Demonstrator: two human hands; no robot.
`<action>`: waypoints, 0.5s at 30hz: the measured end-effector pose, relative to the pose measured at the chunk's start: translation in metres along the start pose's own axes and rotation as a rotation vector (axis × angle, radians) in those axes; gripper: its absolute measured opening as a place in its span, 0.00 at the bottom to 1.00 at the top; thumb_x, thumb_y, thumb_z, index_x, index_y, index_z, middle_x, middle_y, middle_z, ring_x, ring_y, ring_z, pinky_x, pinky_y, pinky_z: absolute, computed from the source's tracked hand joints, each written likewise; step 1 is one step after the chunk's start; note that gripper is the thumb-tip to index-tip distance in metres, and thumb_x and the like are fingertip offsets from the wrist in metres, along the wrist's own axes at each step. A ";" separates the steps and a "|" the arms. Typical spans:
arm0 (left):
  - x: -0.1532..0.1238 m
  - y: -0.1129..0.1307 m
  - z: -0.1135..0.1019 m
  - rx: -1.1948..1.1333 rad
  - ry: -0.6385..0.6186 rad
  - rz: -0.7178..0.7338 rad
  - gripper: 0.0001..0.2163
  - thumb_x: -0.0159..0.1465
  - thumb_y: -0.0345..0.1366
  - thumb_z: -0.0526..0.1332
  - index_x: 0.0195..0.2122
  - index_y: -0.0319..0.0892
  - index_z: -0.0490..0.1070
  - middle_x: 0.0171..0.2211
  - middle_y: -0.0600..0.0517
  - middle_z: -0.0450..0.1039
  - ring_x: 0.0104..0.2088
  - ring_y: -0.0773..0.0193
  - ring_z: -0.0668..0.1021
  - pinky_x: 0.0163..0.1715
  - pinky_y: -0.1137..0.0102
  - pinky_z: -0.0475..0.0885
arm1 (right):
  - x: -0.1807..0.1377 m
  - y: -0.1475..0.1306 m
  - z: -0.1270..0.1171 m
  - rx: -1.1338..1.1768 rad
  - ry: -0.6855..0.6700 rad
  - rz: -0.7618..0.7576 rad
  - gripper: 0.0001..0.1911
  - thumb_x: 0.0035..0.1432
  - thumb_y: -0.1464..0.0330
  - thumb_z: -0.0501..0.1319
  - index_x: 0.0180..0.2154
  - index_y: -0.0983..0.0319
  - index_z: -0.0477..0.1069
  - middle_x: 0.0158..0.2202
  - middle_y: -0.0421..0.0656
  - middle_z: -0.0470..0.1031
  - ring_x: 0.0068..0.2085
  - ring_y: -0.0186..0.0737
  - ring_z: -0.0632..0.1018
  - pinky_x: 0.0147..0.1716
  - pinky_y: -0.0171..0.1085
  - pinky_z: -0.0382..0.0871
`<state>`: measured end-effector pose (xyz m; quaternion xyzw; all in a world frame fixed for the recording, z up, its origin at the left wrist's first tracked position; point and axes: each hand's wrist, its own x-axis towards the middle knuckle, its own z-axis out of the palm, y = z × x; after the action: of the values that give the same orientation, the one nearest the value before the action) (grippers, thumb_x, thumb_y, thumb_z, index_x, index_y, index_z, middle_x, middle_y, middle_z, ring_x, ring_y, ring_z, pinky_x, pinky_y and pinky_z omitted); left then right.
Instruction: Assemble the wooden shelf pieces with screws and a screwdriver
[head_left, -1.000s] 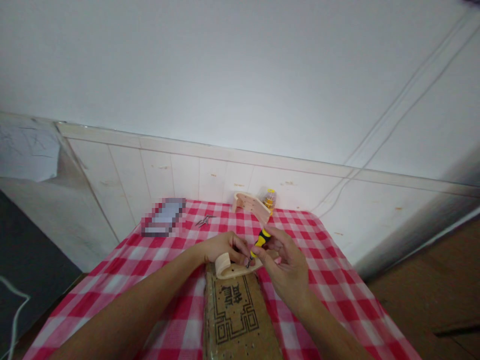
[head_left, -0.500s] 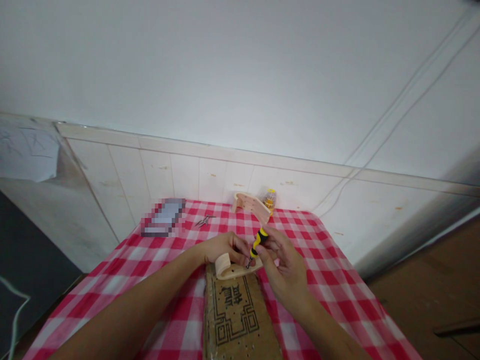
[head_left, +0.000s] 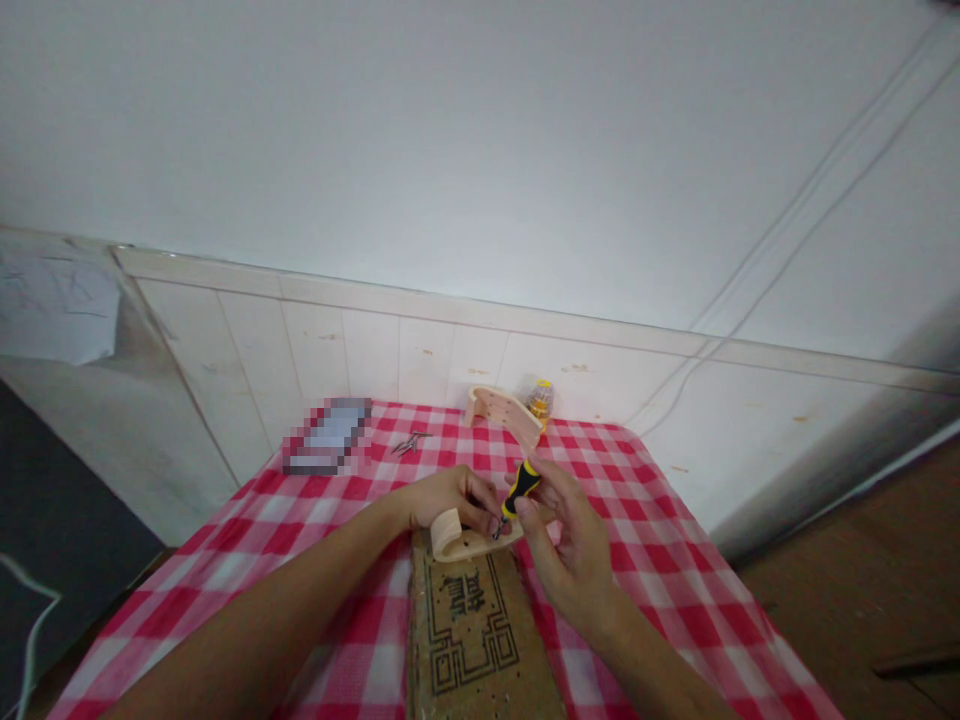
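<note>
My right hand grips a yellow and black screwdriver by its handle, tilted with the tip down to the left. The tip meets a curved pale wooden piece with holes in it, which lies on a flat brown cardboard box with dark printing. My left hand is closed at the far side of the wooden piece, its fingertips beside the screwdriver's tip. Whether those fingers pinch a screw or the wood is too small to tell.
Behind my hands a second curved wooden piece stands near a clear yellow-topped container. Several screws lie on the red and white checked tablecloth. A blurred-out phone-like object is at the far left, by the white wall.
The screwdriver handle has turned in my right hand, now showing more black and less yellow. Both hands and the wooden piece stay in nearly the same place.
</note>
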<state>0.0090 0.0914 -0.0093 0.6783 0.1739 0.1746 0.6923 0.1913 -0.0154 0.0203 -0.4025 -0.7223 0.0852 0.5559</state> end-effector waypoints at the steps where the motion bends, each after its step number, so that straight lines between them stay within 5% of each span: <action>1: 0.000 0.000 0.000 -0.003 0.000 0.002 0.13 0.51 0.45 0.78 0.30 0.40 0.84 0.34 0.52 0.78 0.32 0.67 0.74 0.35 0.72 0.69 | -0.001 -0.001 0.000 0.019 -0.008 0.004 0.24 0.69 0.73 0.58 0.63 0.50 0.64 0.53 0.48 0.79 0.49 0.47 0.84 0.46 0.48 0.82; 15: 0.001 0.001 0.000 -0.020 0.014 -0.046 0.16 0.48 0.46 0.79 0.32 0.40 0.84 0.31 0.53 0.79 0.30 0.68 0.74 0.34 0.72 0.68 | 0.000 0.000 0.002 -0.009 0.012 0.016 0.22 0.70 0.72 0.57 0.63 0.51 0.64 0.53 0.50 0.79 0.48 0.46 0.84 0.44 0.46 0.83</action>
<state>0.0096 0.0914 -0.0084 0.6660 0.1927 0.1650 0.7015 0.1892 -0.0151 0.0195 -0.4111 -0.7163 0.0840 0.5576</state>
